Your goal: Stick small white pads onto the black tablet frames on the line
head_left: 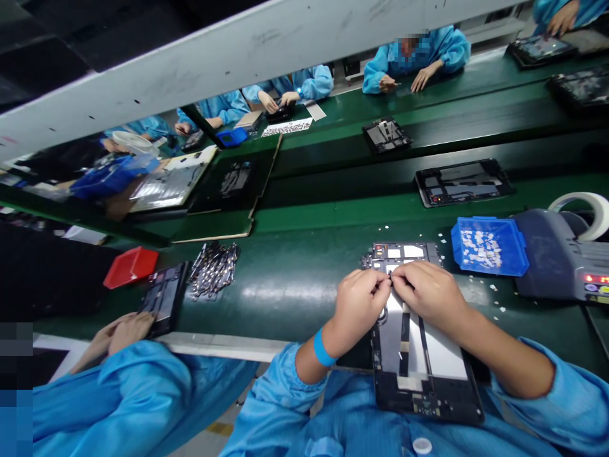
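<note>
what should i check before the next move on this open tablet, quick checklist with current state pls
1. Both hands on the work: left hand and right hand meet fingertip to fingertip over the open tablet: ok.
2. Small piece pinched between them: cannot tell.
3. Tablet fully on the green belt: not ok, its near end overhangs the edge.
4. Blue parts tray stocked: ok.
5. Belt clean: not ok, white scraps lie scattered.

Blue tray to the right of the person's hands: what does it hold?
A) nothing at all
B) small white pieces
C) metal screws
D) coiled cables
B: the blue tray, beside the opened tablet frame that the left hand and right hand work over, holds a heap of small white pieces.
</note>
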A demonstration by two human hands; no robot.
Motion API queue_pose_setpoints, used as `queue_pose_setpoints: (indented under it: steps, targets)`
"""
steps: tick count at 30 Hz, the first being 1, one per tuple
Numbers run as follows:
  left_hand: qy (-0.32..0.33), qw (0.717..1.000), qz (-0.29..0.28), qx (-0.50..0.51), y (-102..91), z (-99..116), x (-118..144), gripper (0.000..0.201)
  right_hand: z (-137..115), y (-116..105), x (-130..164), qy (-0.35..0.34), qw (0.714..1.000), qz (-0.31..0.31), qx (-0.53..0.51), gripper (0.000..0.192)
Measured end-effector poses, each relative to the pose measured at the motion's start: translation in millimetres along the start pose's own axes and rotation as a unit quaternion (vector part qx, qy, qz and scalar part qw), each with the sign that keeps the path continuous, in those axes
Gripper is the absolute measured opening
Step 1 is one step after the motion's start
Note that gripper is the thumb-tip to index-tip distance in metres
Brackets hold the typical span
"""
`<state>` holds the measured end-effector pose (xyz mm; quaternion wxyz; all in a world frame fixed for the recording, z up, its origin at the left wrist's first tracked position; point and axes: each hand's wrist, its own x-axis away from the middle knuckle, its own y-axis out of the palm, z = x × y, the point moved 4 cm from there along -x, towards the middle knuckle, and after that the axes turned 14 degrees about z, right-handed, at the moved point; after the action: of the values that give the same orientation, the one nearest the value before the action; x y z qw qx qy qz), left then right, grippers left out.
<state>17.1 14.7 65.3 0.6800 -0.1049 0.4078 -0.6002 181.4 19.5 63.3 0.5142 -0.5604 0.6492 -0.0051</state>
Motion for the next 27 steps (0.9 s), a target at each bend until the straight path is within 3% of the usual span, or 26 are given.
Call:
queue_pose_setpoints:
  steps: [4,8,12,15,17,19,21,24,27]
  targets:
    - [0.028,1.0,0.002,-0.006,-0.9,2.3,1.9,0.015,-2.5,8.5,-3.5,0.006,1.0,0.0,0.013,0.022]
    - [-0.028,0.999,-0.014,0.012,-2.7,-2.8,-1.6,0.013,1.6,4.7,-10.8,0.011,1.0,-0.004,0.012,0.022]
    - [-0.13,0.987,-0.014,0.097,-1.7,-17.2,-5.2,0.012,53.0,-42.8,-12.4,0.091,0.986,0.0,0.139,0.017]
    - [-0.216,0.957,-0.026,0.191,5.1,-29.3,-5.1,0.006,100.2,-82.1,-5.1,0.19,0.931,-0.059,0.305,0.028]
    - [-0.261,0.935,-0.029,0.239,10.1,-34.8,-4.9,0.007,104.4,-90.1,-2.0,0.197,0.924,-0.066,0.322,0.028]
    - [-0.276,0.925,-0.022,0.259,12.8,-37.1,-5.8,0.012,81.6,-76.9,-2.5,0.147,0.959,-0.039,0.239,0.019]
    - [-0.272,0.927,-0.016,0.258,13.0,-36.9,-7.1,0.012,45.7,-49.2,-4.3,0.089,0.988,-0.033,0.125,0.015]
    - [-0.263,0.934,-0.009,0.243,10.2,-33.7,-7.0,0.009,4.3,-6.3,-7.9,0.063,0.995,-0.061,0.042,0.018]
    - [-0.243,0.945,0.003,0.22,6.2,-27.8,-4.6,0.005,-7.1,15.4,-9.4,0.073,0.994,-0.073,0.038,0.018]
